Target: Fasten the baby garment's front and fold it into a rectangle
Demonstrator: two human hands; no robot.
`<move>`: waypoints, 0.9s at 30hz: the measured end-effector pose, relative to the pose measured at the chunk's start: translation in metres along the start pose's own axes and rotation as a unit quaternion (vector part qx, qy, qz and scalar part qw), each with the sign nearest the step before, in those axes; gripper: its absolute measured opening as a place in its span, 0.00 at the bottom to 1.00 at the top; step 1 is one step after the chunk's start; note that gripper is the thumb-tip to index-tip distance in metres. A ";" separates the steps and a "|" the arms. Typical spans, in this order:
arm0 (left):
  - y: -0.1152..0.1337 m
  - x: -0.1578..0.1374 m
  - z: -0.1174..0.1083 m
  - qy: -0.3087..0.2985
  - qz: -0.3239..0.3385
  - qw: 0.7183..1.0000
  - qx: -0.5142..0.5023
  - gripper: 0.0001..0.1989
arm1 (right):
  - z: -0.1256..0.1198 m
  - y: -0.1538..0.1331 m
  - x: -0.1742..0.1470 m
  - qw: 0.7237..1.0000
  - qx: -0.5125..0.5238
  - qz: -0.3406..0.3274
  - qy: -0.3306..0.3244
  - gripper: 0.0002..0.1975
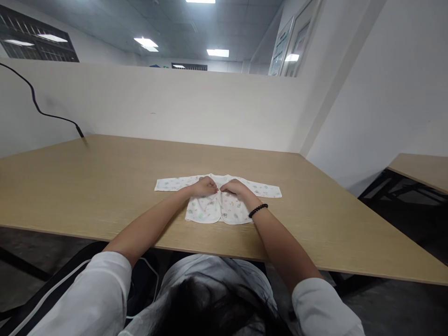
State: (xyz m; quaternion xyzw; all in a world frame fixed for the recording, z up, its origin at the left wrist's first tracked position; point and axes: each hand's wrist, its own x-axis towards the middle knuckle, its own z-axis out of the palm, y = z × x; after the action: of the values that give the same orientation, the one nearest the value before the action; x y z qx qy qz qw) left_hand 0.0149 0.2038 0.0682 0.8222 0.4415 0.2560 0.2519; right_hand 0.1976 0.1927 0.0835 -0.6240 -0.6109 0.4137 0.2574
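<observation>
A small white baby jacket (205,210) with a pale print lies flat on the table, its sleeves stretched out to both sides. Its two front edges meet along the middle, below the neck. My left hand (204,186) pinches the left front edge near the upper middle. Close beside it, my right hand (235,187) pinches the right front edge, the fingertips of both hands almost touching. Any fastener between the fingers is too small or hidden to make out. A black bead bracelet (258,210) circles my right wrist.
The wooden table (105,186) runs up to a low white partition (196,107) at the back. A black cable (52,115) hangs down at the back left corner. A white wall stands on the right, with another table (423,170) beyond.
</observation>
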 end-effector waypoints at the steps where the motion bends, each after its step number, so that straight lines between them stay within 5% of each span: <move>1: 0.001 0.000 0.002 0.033 0.019 0.999 0.019 0.05 | 0.000 0.001 0.002 1.000 0.001 0.009 0.009 0.10; 5: 0.001 -0.001 0.006 0.075 0.035 0.995 0.050 0.06 | -0.003 0.006 0.005 1.000 -0.008 -0.011 0.010 0.04; 9: 0.005 -0.002 0.000 0.031 0.059 0.997 0.040 0.03 | -0.016 0.006 0.000 0.999 0.007 -0.048 0.003 0.08; 18: 0.030 -0.012 -0.013 -0.146 0.073 0.985 0.049 0.07 | -0.014 -0.024 -0.043 0.970 -0.200 -0.050 -0.129 0.14; 27: 0.048 -0.018 -0.011 -0.168 -0.006 0.980 0.105 0.08 | -0.013 -0.021 -0.043 0.975 -0.182 -0.019 -0.126 0.09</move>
State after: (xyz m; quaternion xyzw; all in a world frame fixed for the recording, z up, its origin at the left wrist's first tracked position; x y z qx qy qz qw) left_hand 0.0279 0.1675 0.1034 0.8730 0.4221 0.0652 0.2356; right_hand 0.2007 0.1557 0.1166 -0.5919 -0.7152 0.3655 0.0681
